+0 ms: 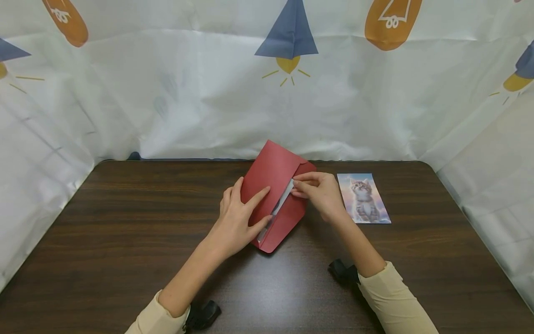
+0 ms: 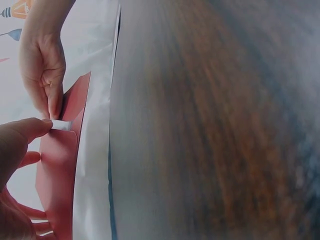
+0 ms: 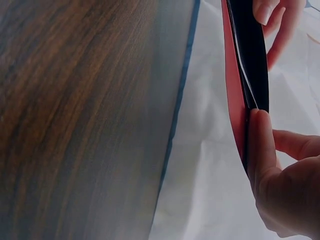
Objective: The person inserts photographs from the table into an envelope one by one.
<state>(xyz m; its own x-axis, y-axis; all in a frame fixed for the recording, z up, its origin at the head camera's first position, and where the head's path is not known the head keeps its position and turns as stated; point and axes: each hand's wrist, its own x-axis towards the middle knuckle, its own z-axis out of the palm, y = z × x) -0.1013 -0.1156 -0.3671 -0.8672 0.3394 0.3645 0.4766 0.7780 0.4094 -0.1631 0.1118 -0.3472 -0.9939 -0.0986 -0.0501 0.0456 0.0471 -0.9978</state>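
The envelope (image 1: 263, 171) sits aslant near the middle of the head view, its flap (image 1: 288, 223) toward the right and its mouth running diagonally from upper right to lower left; whether any edge of it rests on the tabletop (image 1: 146, 222) cannot be told; a white slip (image 1: 283, 197) shows along that mouth. The left grip (image 1: 235, 221) pinches the envelope beside the mouth, thumb at the slit, forefinger laid on the face, other fingers at the left edge; the right grip (image 1: 321, 192) pinches the slip's upper end between thumb and forefinger; which way the slip is going cannot be told. To do this well, the left grip should hold the envelope firm but unbent, so the mouth gapes without a crease; the right grip should guide the slip square to the mouth, since a twist would likely snag a corner or buckle the paper; the left thumb seems to lie over the slip's lower stretch, so a light press there should spare drag; the flap is best left folded back; the kitten card (image 1: 364, 198), at the right of the frame, lies just beside the right grip, so sideways swings should be small.
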